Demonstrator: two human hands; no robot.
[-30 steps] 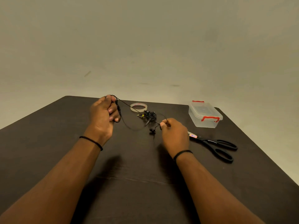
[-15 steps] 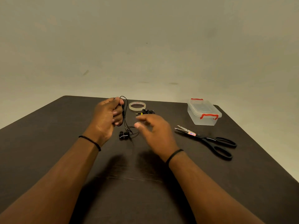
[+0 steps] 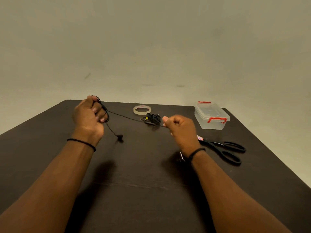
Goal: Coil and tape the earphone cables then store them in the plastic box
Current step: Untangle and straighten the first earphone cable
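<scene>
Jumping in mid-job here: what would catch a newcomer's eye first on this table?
The thin black earphone cable stretched between the two raised hands: the left hand grips loops of it, with an earbud dangling below, and the right hand pinches the other end. Behind the cable lie a tape roll and a tangled second earphone bundle. At right, the lidded plastic box with red clips stands behind black scissors.

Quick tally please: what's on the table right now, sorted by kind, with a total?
Earphone cables: 2, one stretched between the left hand and right hand, cable in hand; one tangled bundle on the table
Tape roll: 1
Plastic box, lid on: 1
Scissors: 1
Total: 5
</scene>
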